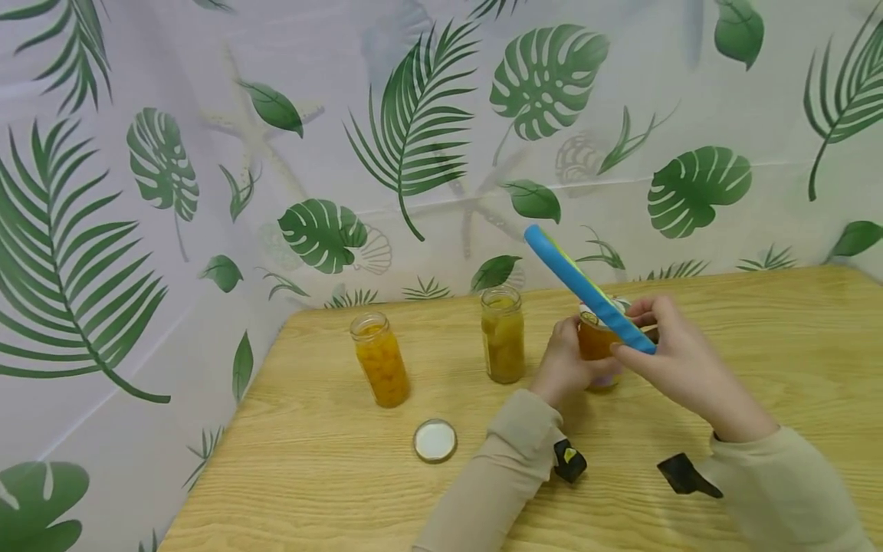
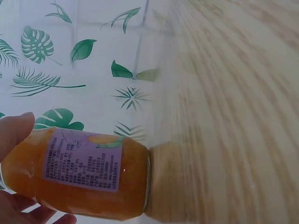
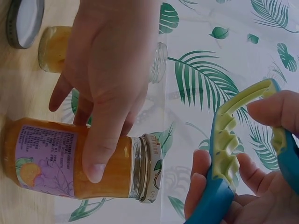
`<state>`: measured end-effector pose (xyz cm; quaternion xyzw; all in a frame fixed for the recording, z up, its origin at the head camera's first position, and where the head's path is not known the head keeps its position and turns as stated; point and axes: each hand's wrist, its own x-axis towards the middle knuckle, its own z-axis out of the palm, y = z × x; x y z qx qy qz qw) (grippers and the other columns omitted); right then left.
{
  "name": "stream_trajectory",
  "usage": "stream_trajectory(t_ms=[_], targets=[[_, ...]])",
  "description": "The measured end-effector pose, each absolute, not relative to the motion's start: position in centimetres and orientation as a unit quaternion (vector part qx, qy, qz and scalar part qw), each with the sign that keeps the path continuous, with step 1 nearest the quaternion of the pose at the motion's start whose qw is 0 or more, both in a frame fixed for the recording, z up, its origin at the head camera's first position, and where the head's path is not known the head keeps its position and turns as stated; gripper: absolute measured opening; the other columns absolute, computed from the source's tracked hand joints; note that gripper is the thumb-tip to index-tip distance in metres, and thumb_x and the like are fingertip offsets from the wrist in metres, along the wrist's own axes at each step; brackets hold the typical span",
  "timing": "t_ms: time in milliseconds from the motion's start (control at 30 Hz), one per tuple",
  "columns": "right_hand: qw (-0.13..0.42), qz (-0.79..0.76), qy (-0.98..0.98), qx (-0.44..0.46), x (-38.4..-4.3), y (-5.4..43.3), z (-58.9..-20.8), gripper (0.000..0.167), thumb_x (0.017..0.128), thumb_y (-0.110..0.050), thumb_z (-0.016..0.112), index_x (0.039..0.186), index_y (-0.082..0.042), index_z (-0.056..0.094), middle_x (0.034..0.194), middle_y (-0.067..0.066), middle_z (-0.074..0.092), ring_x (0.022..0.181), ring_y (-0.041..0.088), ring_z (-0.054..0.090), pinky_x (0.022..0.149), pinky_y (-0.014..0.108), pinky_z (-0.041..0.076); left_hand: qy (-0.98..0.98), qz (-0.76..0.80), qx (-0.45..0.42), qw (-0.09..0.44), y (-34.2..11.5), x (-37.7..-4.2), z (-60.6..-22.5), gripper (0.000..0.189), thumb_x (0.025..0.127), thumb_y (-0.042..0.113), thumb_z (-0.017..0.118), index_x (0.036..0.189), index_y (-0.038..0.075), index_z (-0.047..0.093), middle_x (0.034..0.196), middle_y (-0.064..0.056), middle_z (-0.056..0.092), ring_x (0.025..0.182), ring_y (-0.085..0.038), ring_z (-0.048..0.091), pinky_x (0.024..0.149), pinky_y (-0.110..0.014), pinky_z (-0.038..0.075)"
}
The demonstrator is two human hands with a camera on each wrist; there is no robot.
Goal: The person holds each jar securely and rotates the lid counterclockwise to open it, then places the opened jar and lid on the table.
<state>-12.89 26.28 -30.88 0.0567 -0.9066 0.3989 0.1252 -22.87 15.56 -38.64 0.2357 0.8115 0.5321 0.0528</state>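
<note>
My left hand grips a jar of orange preserve around its upper body. The jar stands upright on the table with a purple label and a printed metal lid on. In my right hand is a blue jar opener with a green toothed inner edge. Its handle lies between my thumb and fingers. The right wrist view shows the opener beside the lid, apart from it. From the head view, the opener hides part of the lid.
To the left stand two lidless glass jars, one with orange pieces and one with yellowish fruit. A loose lid lies white side up on the wooden table. Behind the table hangs a leaf-patterned cloth.
</note>
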Motion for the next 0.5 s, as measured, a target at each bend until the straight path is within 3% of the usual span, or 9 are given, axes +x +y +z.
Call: stream_trajectory(t_ms=[133,333,500], targets=[[0.118,0.398,-0.908,0.059,-13.02,26.11,-30.97,0.047,0.085,-0.016,0.058,0.116,0.006,0.031,0.111,0.025,0.042,0.093,0.038,0.049,0.067,0.041,0.045,0.776,0.575,0.248,0.076,15.55,-23.03,-38.78,0.061,0.071,0.014,0.075,0.121,0.009,0.041,0.106,0.005,0.050,0.094,-0.006,0.050,0.079,-0.020,0.042],[0.122,0.392,-0.910,0.063,-13.04,26.00,-31.01,0.046,0.084,-0.015,0.058,0.115,0.007,0.032,0.110,0.025,0.043,0.093,0.039,0.049,0.068,0.042,0.044,0.829,0.505,0.239,0.038,15.46,-22.90,-38.61,0.066,0.071,0.026,0.075,0.126,0.012,0.041,0.104,0.000,0.045,0.091,-0.009,0.046,0.078,-0.022,0.042],[0.127,0.388,-0.910,0.068,-13.06,26.04,-31.00,0.044,0.084,-0.015,0.058,0.114,0.006,0.033,0.110,0.023,0.043,0.093,0.038,0.049,0.067,0.042,0.043,0.850,0.469,0.236,0.047,15.40,-22.65,-38.48,0.054,0.072,0.032,0.073,0.117,0.013,0.050,0.099,0.000,0.040,0.086,-0.010,0.044,0.076,-0.022,0.042]])
